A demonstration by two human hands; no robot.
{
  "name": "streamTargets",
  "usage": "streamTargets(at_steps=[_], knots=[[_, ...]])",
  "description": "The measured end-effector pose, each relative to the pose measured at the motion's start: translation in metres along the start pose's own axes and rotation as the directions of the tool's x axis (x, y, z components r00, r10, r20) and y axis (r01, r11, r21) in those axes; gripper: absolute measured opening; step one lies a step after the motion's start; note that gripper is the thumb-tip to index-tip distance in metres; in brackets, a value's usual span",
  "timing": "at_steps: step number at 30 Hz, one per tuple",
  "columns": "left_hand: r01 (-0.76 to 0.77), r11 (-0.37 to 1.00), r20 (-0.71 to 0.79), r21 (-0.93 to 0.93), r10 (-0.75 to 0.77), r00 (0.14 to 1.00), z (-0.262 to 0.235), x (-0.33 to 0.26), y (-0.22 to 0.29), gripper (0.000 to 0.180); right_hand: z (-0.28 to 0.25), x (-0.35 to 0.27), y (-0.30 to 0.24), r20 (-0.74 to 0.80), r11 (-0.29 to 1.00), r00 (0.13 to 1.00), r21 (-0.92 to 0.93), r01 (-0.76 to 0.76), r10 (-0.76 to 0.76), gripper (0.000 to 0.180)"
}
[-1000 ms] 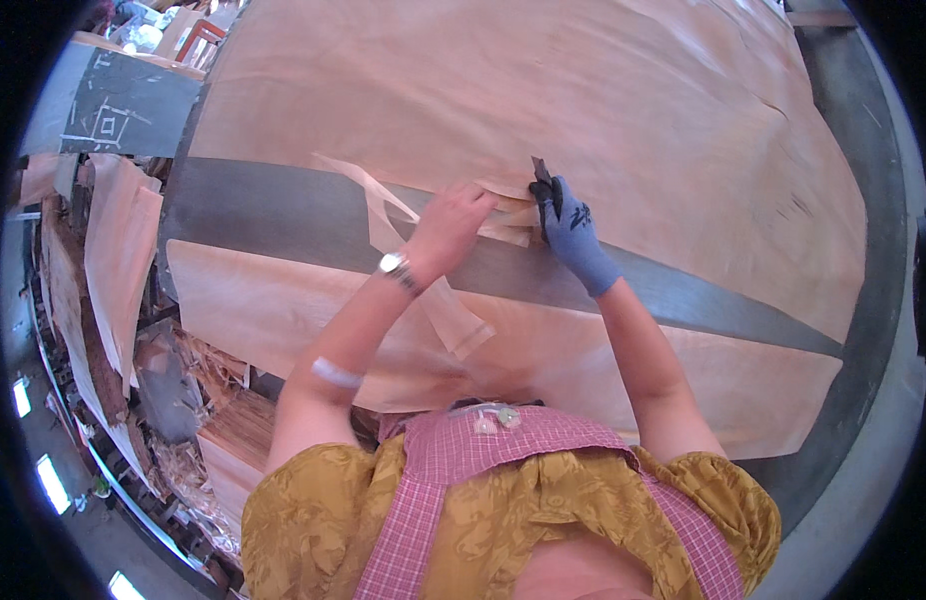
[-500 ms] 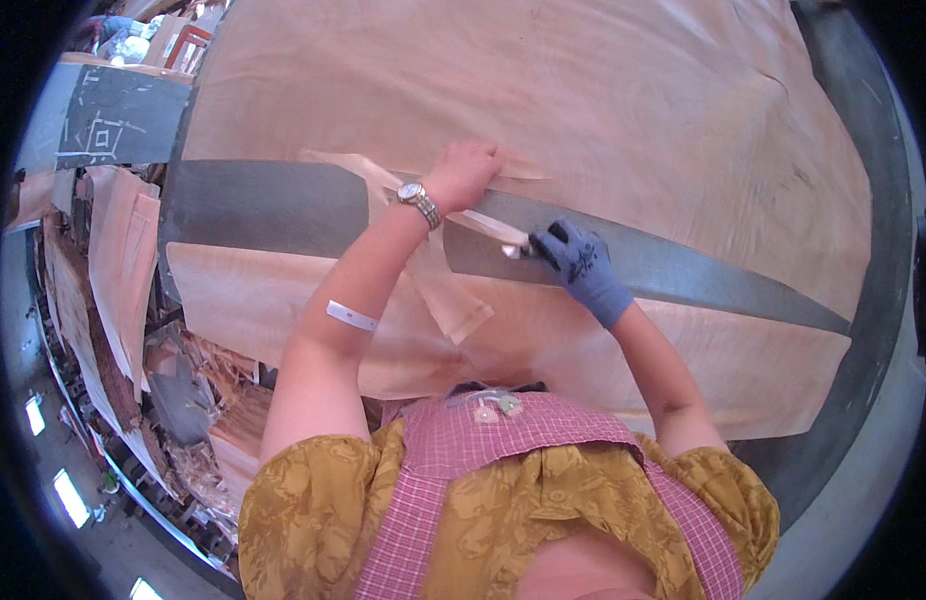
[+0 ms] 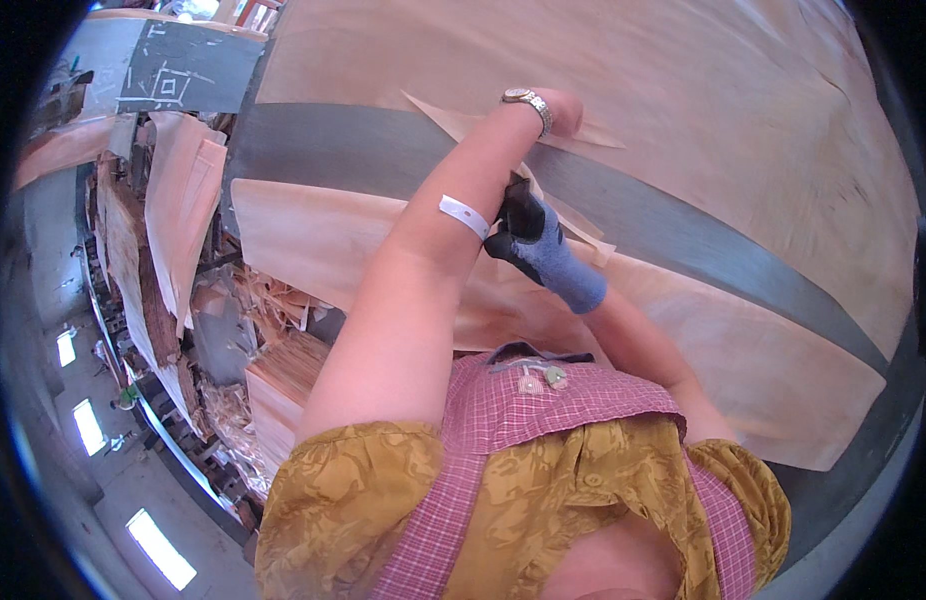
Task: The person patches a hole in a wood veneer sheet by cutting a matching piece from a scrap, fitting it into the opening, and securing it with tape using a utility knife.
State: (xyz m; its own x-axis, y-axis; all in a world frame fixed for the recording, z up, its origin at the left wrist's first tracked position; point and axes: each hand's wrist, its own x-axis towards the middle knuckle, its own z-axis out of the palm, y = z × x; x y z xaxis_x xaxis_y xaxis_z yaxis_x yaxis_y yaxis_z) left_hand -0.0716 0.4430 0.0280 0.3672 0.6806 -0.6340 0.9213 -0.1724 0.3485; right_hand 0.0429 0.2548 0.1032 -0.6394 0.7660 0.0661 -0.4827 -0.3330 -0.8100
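Observation:
My bare left hand [image 3: 563, 112], with a metal watch [image 3: 530, 104] at the wrist, rests on the large thin wood veneer sheet [image 3: 683, 60] beside its near edge. Its fingers are turned away and hidden. A narrow pointed veneer strip [image 3: 438, 115] runs beneath that arm across the dark gap. My right hand [image 3: 533, 235], in a blue glove with black-coated fingers, is drawn in against my left forearm with fingers curled. Its fingertips are beside a short white strip [image 3: 463, 215] stuck on the forearm; what they hold is hidden. A second veneer piece [image 3: 323, 225] lies nearer me.
Dark grey tabletop [image 3: 333, 145] shows between the veneer pieces. At the left hang loose veneer sheets [image 3: 178, 200], above broken wood scraps [image 3: 283, 300]. A grey panel with white chalk marks [image 3: 188, 75] stands at the far left.
My right hand has moved from the gap to my left forearm, next to the white strip. My left arm reaches farther forward and right in the picture. The whole view has shifted.

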Motion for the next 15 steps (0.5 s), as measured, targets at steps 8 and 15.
streamTargets(at_steps=[8,15], knots=[[0.032,0.973,0.119,-0.230,-0.004,0.993,-0.001,-0.005,-0.010,0.028,0.001,-0.028,-0.004,-0.040,0.891,0.936,0.322,-0.319,0.349,0.037],[0.036,0.984,0.051,-0.176,-0.027,0.998,-0.007,-0.011,0.005,0.030,-0.015,-0.037,-0.031,0.045,0.834,0.885,0.316,-0.452,0.463,0.024]])
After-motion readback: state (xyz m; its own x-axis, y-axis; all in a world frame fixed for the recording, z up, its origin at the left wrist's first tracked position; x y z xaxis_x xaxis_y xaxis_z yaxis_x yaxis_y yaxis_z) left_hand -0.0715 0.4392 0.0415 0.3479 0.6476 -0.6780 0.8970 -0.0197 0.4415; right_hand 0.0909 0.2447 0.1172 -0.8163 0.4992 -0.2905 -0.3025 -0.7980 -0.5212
